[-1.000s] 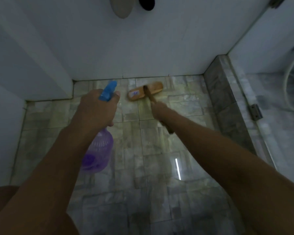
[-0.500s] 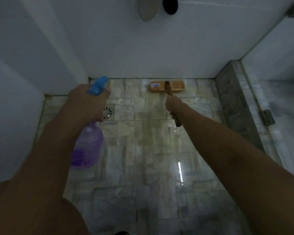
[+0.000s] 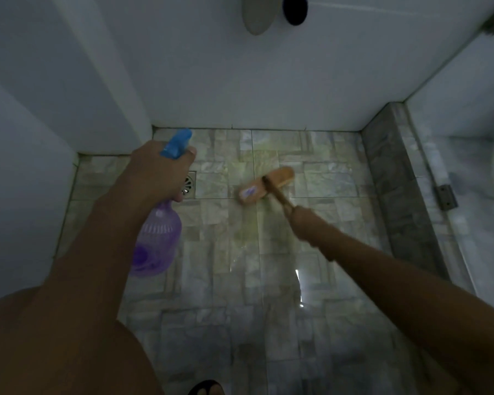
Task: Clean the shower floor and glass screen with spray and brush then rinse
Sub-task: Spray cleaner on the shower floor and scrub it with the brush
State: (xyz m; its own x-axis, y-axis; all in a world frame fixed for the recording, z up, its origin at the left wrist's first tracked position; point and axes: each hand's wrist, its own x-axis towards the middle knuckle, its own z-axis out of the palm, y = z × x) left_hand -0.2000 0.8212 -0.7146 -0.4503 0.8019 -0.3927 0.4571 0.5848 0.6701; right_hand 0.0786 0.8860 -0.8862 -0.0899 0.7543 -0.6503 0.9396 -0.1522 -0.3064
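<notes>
**Floor scrub under way; glass and rinse yet to come**

Underfoot, a glossy, wet-looking shower floor of pale marble-patterned tiles [image 3: 240,309], with a yellowish film down the middle: judged sprayed and partly brushed. Above it, gripped by the neck in the left hand [image 3: 157,172], fingers curled round under the blue trigger head: a translucent purple plastic spray bottle [image 3: 157,240]. Further out, the right hand [image 3: 303,223], blurred but closed round the handle of a long wooden scrubbing brush [image 3: 264,185], head down on the tiles just beside the round metal drain [image 3: 188,185]. Rightward, a grey stone kerb [image 3: 397,195] and hinged glass screen [image 3: 468,155]; cannot tell whether cleaned. No sign of rinsing. Hemming the stroke: kerb and white back wall [image 3: 240,81].
</notes>
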